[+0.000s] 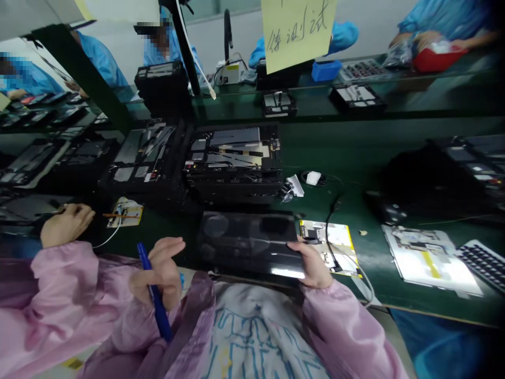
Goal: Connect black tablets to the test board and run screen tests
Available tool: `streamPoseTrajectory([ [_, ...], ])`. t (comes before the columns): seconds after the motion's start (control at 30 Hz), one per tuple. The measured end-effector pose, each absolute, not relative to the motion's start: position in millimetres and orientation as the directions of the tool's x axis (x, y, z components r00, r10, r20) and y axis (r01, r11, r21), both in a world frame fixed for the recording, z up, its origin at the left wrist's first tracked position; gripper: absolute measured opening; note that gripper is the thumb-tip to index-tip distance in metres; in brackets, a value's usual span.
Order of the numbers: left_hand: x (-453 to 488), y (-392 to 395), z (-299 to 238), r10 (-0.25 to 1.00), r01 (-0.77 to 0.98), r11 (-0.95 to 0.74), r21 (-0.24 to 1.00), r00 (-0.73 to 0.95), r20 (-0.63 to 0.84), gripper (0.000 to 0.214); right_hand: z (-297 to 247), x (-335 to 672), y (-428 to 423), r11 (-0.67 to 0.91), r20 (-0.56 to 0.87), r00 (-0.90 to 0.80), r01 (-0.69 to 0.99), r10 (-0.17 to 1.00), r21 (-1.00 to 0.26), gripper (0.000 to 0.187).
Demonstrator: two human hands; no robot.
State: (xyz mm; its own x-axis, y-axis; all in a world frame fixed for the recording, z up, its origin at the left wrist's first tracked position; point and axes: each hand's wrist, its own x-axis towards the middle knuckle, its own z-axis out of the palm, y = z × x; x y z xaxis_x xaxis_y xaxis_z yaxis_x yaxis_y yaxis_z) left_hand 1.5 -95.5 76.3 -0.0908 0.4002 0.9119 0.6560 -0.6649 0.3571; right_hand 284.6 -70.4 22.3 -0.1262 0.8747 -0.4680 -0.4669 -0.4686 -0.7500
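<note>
My right hand [316,266] grips the right end of a dark, glossy tablet [246,245], thumb on top of the screen. The tablet lies flat in front of me near the bench edge, its screen reflecting light. Left of it, apart from the tablet, my left hand [163,271] is raised with a blue marker pen [157,302] held in it. The pen slants across the palm, and the fingers point toward the tablet. Just right of my right hand lies a yellow-edged panel [335,247] with a black cable [330,231] across it.
Stacks of opened tablets [234,158] stand behind. A co-worker's hand [68,223] works at the left beside a small yellow-edged board [128,213]. Right are a silver panel [430,258] and a keyboard [483,263]. A yellow paper sign [298,34] hangs above the shelf.
</note>
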Motion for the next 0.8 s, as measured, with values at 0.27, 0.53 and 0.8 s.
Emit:
streamPoseTrajectory([
  [0.27,25.5,-96.0,90.5,0.702,0.560,-0.650,0.514,0.182,0.689,0.024,4.4,277.9,-68.9,-0.291,-0.303,-0.027,-0.362,0.953,-0.886,0.053],
  [0.53,102.3,-46.0,87.2,0.725,0.481,-0.682,0.551,0.547,0.419,0.013,2.6,325.8,-72.6,-0.120,-0.160,0.277,-0.155,0.948,-0.981,0.042],
  [0.8,205.0,17.5,37.2,0.737,0.584,-0.504,0.636,0.675,-0.036,0.009,-7.9,356.7,-75.8,-0.019,0.060,0.317,0.241,0.947,-0.970,0.018],
])
